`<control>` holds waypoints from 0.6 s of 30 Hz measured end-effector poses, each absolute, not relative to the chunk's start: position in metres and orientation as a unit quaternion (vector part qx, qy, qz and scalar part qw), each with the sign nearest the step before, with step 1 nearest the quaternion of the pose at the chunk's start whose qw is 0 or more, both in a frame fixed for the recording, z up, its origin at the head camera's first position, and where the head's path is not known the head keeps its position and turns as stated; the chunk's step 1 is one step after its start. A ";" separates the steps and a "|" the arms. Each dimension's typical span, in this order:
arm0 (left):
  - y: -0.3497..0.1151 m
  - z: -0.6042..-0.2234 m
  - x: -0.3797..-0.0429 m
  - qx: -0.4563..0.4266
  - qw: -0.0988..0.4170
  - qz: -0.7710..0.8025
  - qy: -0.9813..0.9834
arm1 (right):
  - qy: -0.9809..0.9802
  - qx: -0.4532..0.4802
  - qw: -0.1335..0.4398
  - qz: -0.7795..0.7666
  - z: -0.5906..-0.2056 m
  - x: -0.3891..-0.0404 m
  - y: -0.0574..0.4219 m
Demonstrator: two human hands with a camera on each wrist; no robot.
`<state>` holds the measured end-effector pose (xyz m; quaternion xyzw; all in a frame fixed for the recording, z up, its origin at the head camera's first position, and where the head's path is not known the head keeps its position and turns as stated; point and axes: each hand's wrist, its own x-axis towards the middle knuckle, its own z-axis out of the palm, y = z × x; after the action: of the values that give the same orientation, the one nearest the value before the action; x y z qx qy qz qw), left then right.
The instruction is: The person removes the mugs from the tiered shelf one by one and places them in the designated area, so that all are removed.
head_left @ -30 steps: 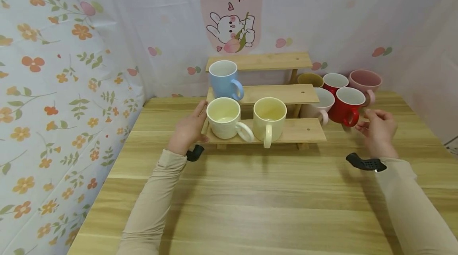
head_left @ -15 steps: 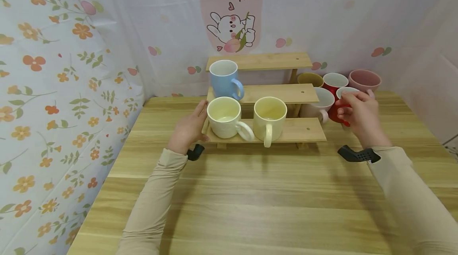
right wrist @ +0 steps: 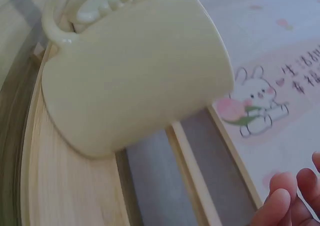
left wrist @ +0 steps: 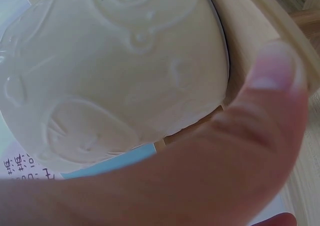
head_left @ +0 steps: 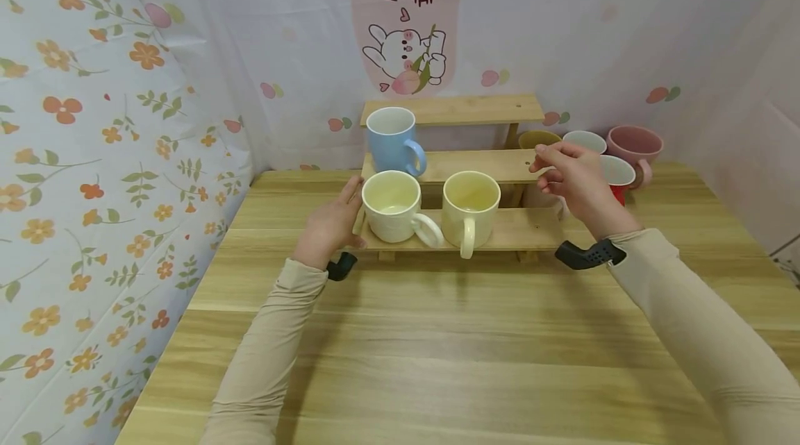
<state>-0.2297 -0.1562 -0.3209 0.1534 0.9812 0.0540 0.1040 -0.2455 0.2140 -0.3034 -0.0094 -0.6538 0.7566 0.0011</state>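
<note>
My left hand (head_left: 329, 226) rests at the left end of a three-tier wooden rack (head_left: 521, 233), fingers straight. Its thumb (left wrist: 272, 68) touches the lowest board beside a cream mug (head_left: 390, 205) with raised animal shapes. To that mug's right is a pale yellow mug (head_left: 471, 205), handle towards me. A light blue mug (head_left: 392, 139) stands at the left of the middle board. My right hand (head_left: 578, 178), fingers loosely bent and holding nothing, hovers by the rack's right end. It hides a pale pink mug and part of a red mug (head_left: 617, 191).
Behind my right hand several mugs stand on the table (head_left: 425, 348): a pink one (head_left: 634, 144), a mustard one (head_left: 539, 139) and a second white-lined one (head_left: 586, 141). A printed cloth (head_left: 281, 28) hangs right behind the rack.
My right hand has moved left from beside the red mug, over the grouped mugs, to the rack's right end. My left hand and the mugs have stayed in place.
</note>
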 end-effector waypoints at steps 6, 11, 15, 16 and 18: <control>-0.156 -0.323 -0.229 0.154 0.101 0.051 0.982 | -0.685 0.003 -0.041 0.727 -0.289 -0.254 0.189; -0.156 -0.324 -0.229 0.156 0.105 0.054 0.981 | -0.726 0.026 -0.067 0.684 -0.275 -0.262 0.173; -0.156 -0.324 -0.229 0.158 0.104 0.058 0.980 | -0.732 0.040 -0.087 0.674 -0.264 -0.269 0.159; -0.156 -0.324 -0.230 0.158 0.104 0.059 0.980 | -0.731 0.043 -0.092 0.674 -0.262 -0.271 0.155; -0.156 -0.323 -0.230 0.157 0.102 0.059 0.980 | -0.730 0.044 -0.101 0.674 -0.259 -0.276 0.147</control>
<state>-0.2296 -0.1561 -0.3229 0.1573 0.9804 0.0593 0.1023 -0.2758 0.1469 -0.2588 0.0443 -0.7301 0.6743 -0.1014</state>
